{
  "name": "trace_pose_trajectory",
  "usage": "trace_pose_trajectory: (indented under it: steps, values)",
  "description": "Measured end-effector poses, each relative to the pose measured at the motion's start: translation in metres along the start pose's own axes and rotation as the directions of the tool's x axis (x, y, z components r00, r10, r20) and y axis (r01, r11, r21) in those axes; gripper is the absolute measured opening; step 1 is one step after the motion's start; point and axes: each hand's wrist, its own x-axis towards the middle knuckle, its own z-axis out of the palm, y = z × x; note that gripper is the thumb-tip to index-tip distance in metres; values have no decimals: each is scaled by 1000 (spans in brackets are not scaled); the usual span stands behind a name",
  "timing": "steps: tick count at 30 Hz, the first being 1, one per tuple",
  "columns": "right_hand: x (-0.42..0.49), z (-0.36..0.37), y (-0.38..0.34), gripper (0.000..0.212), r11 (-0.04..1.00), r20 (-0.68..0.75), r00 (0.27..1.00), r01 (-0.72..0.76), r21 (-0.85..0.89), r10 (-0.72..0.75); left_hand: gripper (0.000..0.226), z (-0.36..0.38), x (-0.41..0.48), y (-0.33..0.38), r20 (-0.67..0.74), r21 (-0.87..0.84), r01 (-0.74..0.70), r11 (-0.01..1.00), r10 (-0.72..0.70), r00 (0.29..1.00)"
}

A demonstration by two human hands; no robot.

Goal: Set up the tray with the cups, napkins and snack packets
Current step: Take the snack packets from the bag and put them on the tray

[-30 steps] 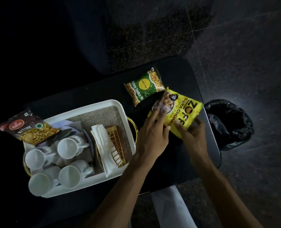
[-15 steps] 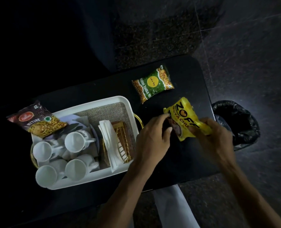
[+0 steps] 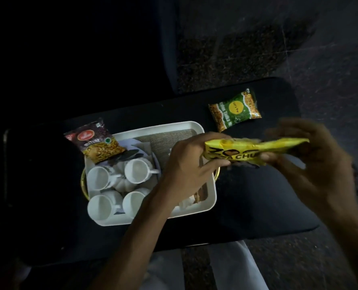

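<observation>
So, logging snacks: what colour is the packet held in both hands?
Yellow with black lettering; the head view, the only one, shows the packet clearly.

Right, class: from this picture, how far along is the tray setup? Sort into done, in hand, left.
Done: four white cups stand in the tray, a red-brown packet lies across its far-left corner. In hand: left hand and right hand hold the yellow packet above the tray's right edge. Left: the green packet lies on the table outside it.

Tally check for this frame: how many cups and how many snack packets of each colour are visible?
White cups: 4
Yellow snack packet: 1
Green snack packet: 1
Dark snack packet: 1
Total: 7
</observation>
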Motion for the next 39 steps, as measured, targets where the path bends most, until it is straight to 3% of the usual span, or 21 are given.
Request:
trace_pose_trajectory:
  steps: [2,7,10,13,15,22,31,39]
  values:
    - [9,24,-8,67,996,78,996,-55,71,50,31,-18,-9,-4,-88,-53,40,998,-45,995]
    - [36,93,-27,54,977,170,981,-119,179,88,38,-57,-24,-25,-275,-116,106,988,-134,952]
    - [51,128,-33,55,978,170,977,-152,140,128,40,-72,-30,-42,-438,-217,136,967,-221,871]
    - [62,165,-34,55,972,174,961,-228,60,214,24,-86,-35,-65,-528,-300,214,930,-349,775]
    - [66,187,-34,54,959,150,948,-283,-13,281,19,-93,-37,-81,-516,-326,274,905,-413,750]
    - [81,240,-21,53,886,159,903,-335,-321,399,31,-104,-39,-120,-431,-265,435,861,-509,745]
    - [85,268,-26,61,840,126,891,-353,-412,436,42,-107,-39,-140,-309,-207,531,822,-570,761]
    - [84,268,-27,52,850,105,893,-373,-372,437,43,-104,-36,-141,-286,-164,546,821,-570,771]
